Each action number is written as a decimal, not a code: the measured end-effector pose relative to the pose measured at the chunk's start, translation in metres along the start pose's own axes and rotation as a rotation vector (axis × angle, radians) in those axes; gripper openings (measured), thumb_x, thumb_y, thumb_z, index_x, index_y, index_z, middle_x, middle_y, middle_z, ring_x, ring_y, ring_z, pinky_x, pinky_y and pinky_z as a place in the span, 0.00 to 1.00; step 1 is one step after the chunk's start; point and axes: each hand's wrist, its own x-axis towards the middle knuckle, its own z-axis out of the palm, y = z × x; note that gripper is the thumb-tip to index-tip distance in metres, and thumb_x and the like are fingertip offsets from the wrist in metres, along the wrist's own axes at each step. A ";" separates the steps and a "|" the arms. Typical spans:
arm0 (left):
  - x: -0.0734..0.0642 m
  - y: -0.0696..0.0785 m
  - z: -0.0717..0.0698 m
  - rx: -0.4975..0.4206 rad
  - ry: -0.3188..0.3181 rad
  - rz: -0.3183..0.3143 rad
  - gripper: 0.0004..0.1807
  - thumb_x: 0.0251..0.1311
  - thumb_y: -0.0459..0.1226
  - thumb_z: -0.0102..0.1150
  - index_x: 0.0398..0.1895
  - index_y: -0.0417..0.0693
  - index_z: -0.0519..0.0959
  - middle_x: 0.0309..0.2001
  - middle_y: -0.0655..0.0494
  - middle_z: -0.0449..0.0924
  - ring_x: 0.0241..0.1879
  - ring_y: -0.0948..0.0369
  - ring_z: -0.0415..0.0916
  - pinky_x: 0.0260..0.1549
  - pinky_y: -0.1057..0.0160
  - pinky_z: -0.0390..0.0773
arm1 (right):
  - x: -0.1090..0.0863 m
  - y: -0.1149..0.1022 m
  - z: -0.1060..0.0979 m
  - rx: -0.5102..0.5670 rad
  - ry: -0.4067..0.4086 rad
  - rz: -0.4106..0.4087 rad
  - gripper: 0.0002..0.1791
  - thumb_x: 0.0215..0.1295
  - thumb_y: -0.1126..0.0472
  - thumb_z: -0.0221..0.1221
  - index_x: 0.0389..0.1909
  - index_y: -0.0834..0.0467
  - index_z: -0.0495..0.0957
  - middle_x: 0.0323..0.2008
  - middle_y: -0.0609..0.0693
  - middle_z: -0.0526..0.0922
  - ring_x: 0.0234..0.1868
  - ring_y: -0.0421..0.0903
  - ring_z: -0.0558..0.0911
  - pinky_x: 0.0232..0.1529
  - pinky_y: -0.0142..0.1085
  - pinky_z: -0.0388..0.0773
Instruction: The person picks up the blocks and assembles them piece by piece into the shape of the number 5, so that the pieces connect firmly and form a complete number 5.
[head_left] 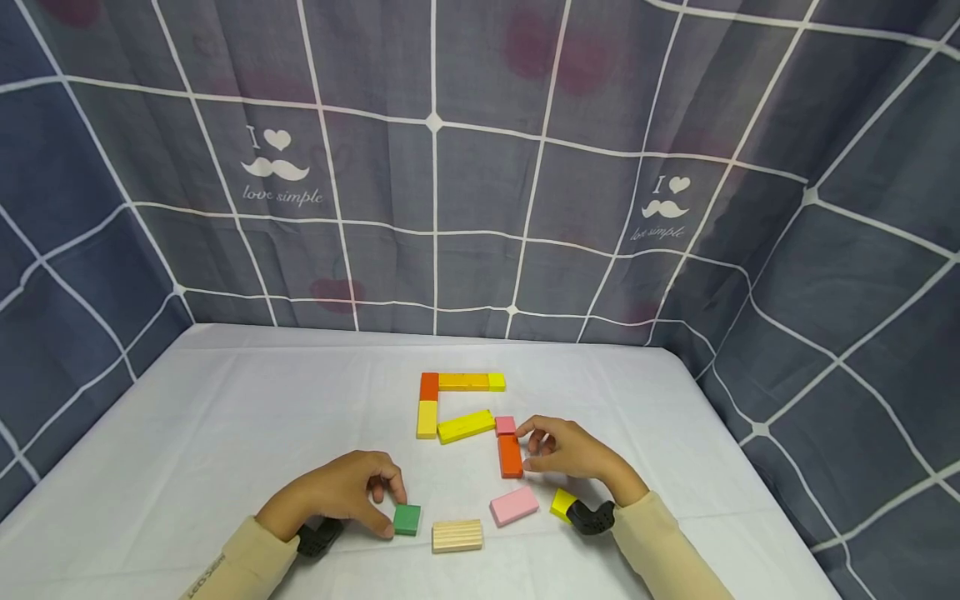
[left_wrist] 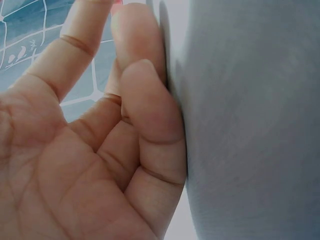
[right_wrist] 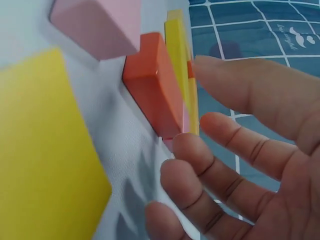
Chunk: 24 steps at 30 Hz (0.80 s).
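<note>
My left hand (head_left: 348,490) is low at the table, with its thumb and forefinger at the near and far left corners of a green block (head_left: 407,520). In the left wrist view the other fingers (left_wrist: 152,105) curl down against the white cloth, and the green block is out of sight. My right hand (head_left: 573,450) hovers beside an orange-red block (head_left: 510,457), its fingers loosely bent and holding nothing. The right wrist view shows space between the fingertips (right_wrist: 182,175) and that block. A small pink block (head_left: 505,426) touches the orange-red one's far end.
Farther off, an orange block (head_left: 429,386), two yellow blocks (head_left: 427,419) (head_left: 467,427), an amber bar (head_left: 463,382) and a yellow piece (head_left: 497,382) form an outline. Nearer lie a ridged wooden block (head_left: 457,536), a pink block (head_left: 514,506) and a yellow block (head_left: 561,504). Grey curtains (head_left: 472,183) surround the table.
</note>
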 end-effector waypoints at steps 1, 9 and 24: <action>0.000 0.000 0.000 0.000 0.001 0.002 0.16 0.45 0.34 0.86 0.36 0.54 0.87 0.37 0.63 0.79 0.34 0.66 0.72 0.35 0.67 0.72 | -0.001 0.000 0.000 0.012 0.001 -0.011 0.20 0.67 0.62 0.72 0.57 0.61 0.81 0.41 0.47 0.81 0.37 0.43 0.77 0.41 0.33 0.75; 0.000 0.001 0.000 0.002 0.002 -0.005 0.16 0.45 0.33 0.86 0.36 0.54 0.87 0.37 0.62 0.78 0.33 0.66 0.72 0.34 0.67 0.71 | -0.013 0.003 0.006 0.215 -0.017 -0.073 0.16 0.70 0.68 0.67 0.57 0.67 0.82 0.40 0.49 0.81 0.38 0.44 0.78 0.39 0.30 0.76; 0.002 0.000 0.000 -0.004 -0.008 -0.001 0.16 0.46 0.33 0.86 0.36 0.54 0.87 0.37 0.62 0.79 0.33 0.66 0.71 0.34 0.66 0.71 | -0.024 0.008 0.020 0.327 -0.083 -0.134 0.18 0.61 0.71 0.73 0.51 0.72 0.85 0.35 0.56 0.82 0.34 0.37 0.75 0.37 0.26 0.72</action>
